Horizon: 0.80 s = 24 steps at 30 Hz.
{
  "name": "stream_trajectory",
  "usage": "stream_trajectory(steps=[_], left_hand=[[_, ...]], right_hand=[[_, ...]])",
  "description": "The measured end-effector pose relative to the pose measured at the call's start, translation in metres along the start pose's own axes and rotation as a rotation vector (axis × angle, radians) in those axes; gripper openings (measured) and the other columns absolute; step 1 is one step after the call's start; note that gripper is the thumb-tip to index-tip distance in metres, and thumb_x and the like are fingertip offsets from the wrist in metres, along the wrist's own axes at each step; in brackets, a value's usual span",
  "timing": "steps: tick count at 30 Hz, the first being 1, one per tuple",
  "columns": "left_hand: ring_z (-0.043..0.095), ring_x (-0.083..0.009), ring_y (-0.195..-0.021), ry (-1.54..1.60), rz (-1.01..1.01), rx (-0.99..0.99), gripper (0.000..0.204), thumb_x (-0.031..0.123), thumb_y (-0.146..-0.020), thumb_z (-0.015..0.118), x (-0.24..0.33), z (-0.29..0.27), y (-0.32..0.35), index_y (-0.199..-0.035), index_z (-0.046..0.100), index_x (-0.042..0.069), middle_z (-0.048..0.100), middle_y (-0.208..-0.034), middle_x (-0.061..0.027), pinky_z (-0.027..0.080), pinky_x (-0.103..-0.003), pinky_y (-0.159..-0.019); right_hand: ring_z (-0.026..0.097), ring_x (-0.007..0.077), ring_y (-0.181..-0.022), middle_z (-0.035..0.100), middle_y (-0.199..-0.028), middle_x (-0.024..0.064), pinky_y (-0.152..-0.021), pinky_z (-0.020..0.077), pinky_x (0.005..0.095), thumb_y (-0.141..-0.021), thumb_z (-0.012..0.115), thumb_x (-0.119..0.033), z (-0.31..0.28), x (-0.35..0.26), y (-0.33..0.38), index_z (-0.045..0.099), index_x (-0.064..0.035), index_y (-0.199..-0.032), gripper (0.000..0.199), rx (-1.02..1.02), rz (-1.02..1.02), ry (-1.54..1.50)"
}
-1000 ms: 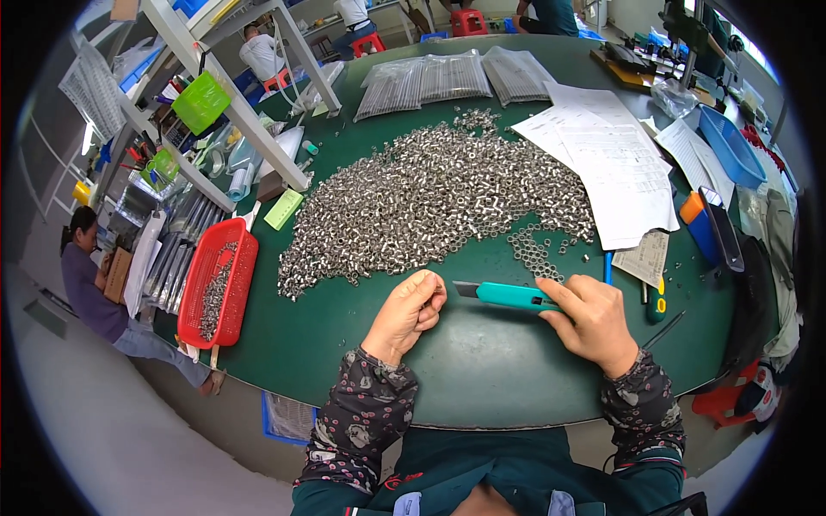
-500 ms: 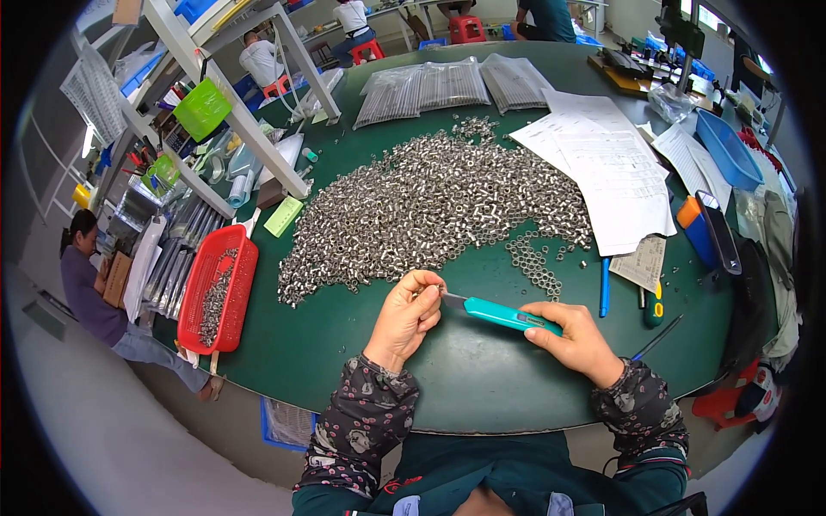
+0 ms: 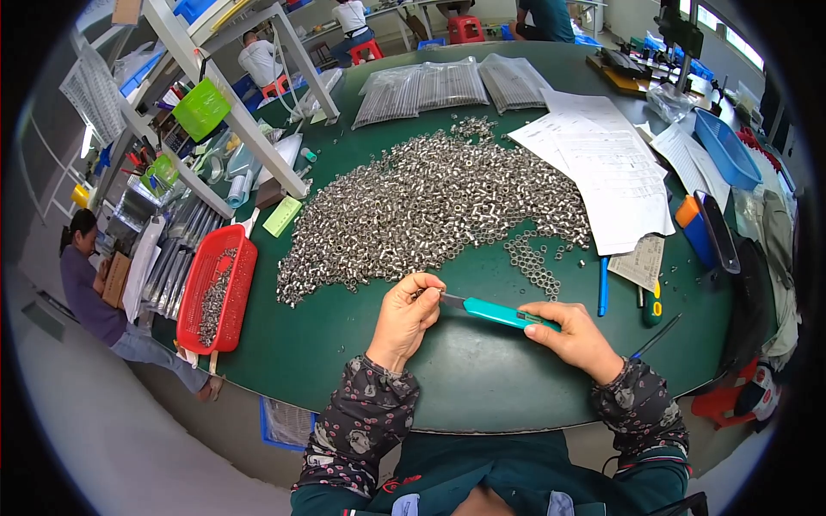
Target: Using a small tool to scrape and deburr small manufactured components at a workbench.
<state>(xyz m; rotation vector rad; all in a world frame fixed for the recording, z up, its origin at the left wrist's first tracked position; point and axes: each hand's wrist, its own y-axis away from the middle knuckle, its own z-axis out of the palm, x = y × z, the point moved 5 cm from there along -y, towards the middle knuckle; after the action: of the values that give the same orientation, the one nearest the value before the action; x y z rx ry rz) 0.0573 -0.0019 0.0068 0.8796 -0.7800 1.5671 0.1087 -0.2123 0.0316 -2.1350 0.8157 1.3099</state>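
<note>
My right hand [image 3: 572, 337] is closed round the green handle of a utility knife [image 3: 501, 313]. The knife's bare blade points left and reaches the fingertips of my left hand [image 3: 404, 316]. Thumb and forefinger of that hand pinch a small metal ring, mostly hidden by the fingers, with the blade tip at it. Just beyond both hands spreads a large heap of small shiny metal rings [image 3: 430, 202]. A patch of flat-lying loose rings [image 3: 533, 267] sits at the heap's near right edge.
A red basket [image 3: 243, 284] with more metal pieces stands at the left table edge. Papers [image 3: 602, 172], a blue pen [image 3: 603, 288] and a yellow-green-handled tool [image 3: 654, 308] lie to the right. Bagged rods [image 3: 430, 90] lie at the back. A person [image 3: 90, 275] sits at far left.
Almost nothing differs. Both hands keep their hold at nearly the same spot, with the knife blade still at the left fingertips.
</note>
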Motion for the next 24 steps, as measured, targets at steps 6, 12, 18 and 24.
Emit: stream_trajectory(steps=[6,12,18,24], left_hand=[[0.033,-0.0017,-0.046,0.001,-0.013,0.014,0.01,0.008,-0.083,0.054,-0.004,-0.003,-0.002,-0.09,0.054,0.001,0.051,-0.069,-0.001,0.026,-0.016,-0.04],[0.032,-0.0015,-0.046,0.02,-0.038,0.002,0.011,0.009,-0.084,0.052,-0.004,-0.004,-0.003,-0.091,0.054,0.001,0.053,-0.072,-0.0025,0.026,-0.015,-0.04],[0.032,-0.0019,-0.047,0.122,-0.063,0.091,0.01,0.012,-0.086,0.049,-0.003,-0.008,-0.003,-0.09,0.053,0.003,0.051,-0.075,-0.0024,0.027,-0.015,-0.039],[0.033,-0.0023,-0.048,0.178,-0.051,0.126,0.009,0.013,-0.088,0.046,0.003,-0.012,-0.004,-0.092,0.05,0.005,0.051,-0.077,-0.0043,0.027,-0.014,-0.039]], right_hand=[[0.056,0.0279,-0.065,0.059,-0.075,0.0124,-0.057,0.0437,0.0347,-0.074,0.06,-0.022,-0.003,-0.008,0.001,0.059,-0.0072,-0.096,0.026,0.096,-0.103,0.225],[0.052,0.0261,-0.059,0.052,-0.066,0.0093,-0.05,0.0401,0.0358,-0.073,0.061,-0.022,-0.004,-0.018,0.005,0.058,-0.0094,-0.098,0.028,0.183,-0.161,0.428],[0.048,0.0233,-0.054,0.046,-0.063,0.0068,-0.048,0.0385,0.0336,-0.064,0.066,-0.014,-0.012,-0.037,0.009,0.056,-0.0069,-0.098,0.036,0.388,-0.421,0.585],[0.048,0.0244,-0.058,0.047,-0.066,0.0074,-0.05,0.0388,0.0339,-0.062,0.066,-0.01,-0.007,-0.037,0.005,0.056,-0.0059,-0.095,0.035,0.328,-0.434,0.743]])
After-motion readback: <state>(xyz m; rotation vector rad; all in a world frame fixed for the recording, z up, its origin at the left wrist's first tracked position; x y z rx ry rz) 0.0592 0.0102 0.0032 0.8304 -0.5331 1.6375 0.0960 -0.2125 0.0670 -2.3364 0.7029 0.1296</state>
